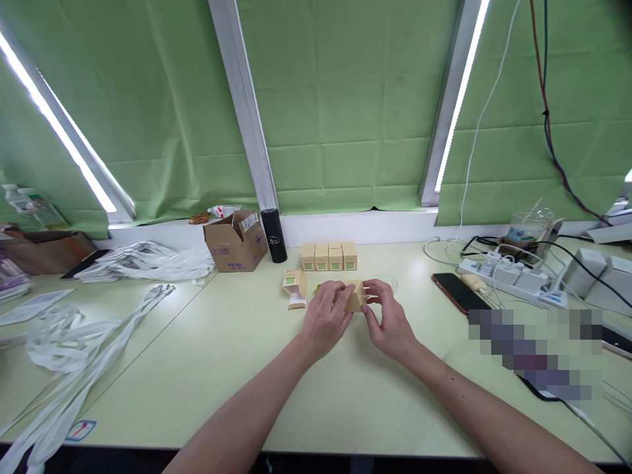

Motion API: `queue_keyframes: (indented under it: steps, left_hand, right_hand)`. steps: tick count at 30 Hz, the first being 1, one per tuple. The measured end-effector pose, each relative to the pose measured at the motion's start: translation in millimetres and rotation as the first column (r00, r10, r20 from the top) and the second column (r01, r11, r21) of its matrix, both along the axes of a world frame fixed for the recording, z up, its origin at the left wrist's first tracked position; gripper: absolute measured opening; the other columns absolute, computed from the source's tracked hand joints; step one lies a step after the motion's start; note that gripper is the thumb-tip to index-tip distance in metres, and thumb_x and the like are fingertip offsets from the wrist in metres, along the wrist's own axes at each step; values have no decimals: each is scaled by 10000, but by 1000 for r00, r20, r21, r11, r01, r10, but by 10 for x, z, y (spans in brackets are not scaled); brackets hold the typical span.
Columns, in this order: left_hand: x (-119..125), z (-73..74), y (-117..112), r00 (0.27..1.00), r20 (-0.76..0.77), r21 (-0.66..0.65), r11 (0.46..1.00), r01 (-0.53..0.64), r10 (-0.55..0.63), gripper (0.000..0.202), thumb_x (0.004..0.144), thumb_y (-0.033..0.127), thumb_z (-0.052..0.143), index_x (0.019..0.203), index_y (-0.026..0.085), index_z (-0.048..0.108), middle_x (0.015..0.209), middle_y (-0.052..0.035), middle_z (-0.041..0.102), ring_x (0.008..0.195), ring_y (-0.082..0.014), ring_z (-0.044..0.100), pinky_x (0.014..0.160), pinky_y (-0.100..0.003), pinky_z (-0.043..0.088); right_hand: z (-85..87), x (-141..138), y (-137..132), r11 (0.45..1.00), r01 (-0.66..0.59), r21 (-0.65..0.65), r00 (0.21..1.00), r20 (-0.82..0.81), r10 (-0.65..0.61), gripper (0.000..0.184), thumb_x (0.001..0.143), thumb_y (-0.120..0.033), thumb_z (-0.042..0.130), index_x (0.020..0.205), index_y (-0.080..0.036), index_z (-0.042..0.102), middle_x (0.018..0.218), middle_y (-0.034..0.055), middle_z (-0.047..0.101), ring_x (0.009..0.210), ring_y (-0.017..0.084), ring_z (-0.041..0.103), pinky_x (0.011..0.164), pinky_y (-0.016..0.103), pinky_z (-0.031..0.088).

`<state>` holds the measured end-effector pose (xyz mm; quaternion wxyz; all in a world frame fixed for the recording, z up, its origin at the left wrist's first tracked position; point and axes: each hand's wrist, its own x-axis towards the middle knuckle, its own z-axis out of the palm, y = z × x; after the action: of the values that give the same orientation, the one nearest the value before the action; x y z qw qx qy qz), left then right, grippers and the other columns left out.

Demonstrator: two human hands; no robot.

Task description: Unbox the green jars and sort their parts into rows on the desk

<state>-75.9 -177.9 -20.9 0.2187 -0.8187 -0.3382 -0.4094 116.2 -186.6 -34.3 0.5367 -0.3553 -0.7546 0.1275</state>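
Between both hands, just above the table, is a small brown cardboard box [355, 299]. My left hand [326, 316] closes on its left side, the fingers over the top. On the right side, my right hand [388, 319] grips it with thumb and fingertips. Just left of my hands lies an unfolded small cardboard box [295, 284] with a green-marked label, its flap towards me. Behind my hands stands a row of several small closed boxes [328, 257] with the same labels. A bit of something green shows beside my left fingers, mostly hidden.
A larger open carton [236, 242] and a black cylinder [273, 236] stand at the back. White straps [93, 342] spread over the left side. To the right are a phone [460, 293], a power strip [513, 283] with chargers, and loose cables.
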Motion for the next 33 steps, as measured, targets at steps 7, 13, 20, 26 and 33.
queue_keyframes:
  steps: [7, 13, 20, 26, 33]
  left_hand:
    - [5, 11, -31, 989, -143, -47, 998, -30, 23, 504, 909, 87, 572, 1401, 178, 506, 1183, -154, 628, 1093, -292, 630, 848, -442, 608]
    - [20, 34, -36, 976, -214, -21, 999, -37, 32, 471, 944, 50, 521, 1400, 169, 510, 1159, -148, 637, 1096, -283, 644, 842, -423, 607]
    - [33, 38, -46, 973, -229, -11, 999, -32, 29, 453, 960, 60, 516, 1404, 149, 504, 1177, -157, 638, 1109, -287, 643, 861, -430, 606]
    - [32, 68, -62, 979, -205, -73, 997, -24, 9, 456, 954, 89, 524, 1403, 160, 491, 1184, -166, 633, 1112, -299, 644, 850, -438, 606]
    - [13, 51, -49, 984, -177, -99, 995, -16, -1, 487, 908, 65, 550, 1381, 165, 492, 1199, -162, 623, 1113, -301, 636, 849, -442, 599]
  right_hand:
    - [-16, 23, 5, 997, -25, -72, 996, 85, 31, 499, 987, -182, 485, 1459, -246, 335, 1350, 155, 588, 1168, 277, 668, 940, 505, 635]
    - [-48, 48, 24, 992, -28, -124, 991, 128, 44, 558, 953, -165, 494, 1479, -242, 324, 1243, 131, 631, 1093, 257, 687, 931, 491, 628]
    - [13, 39, -21, 986, -11, -165, 993, 113, 29, 631, 910, -155, 529, 1492, -237, 300, 1212, 124, 642, 1022, 252, 705, 892, 474, 625]
    - [37, 25, -29, 981, -13, -195, 995, 99, 33, 637, 910, -149, 521, 1488, -253, 272, 1235, 114, 653, 1013, 238, 727, 896, 457, 620]
    - [26, 61, 0, 990, -18, -138, 994, 101, 32, 539, 982, -229, 504, 1477, -243, 290, 1200, 119, 668, 1001, 254, 721, 878, 461, 616]
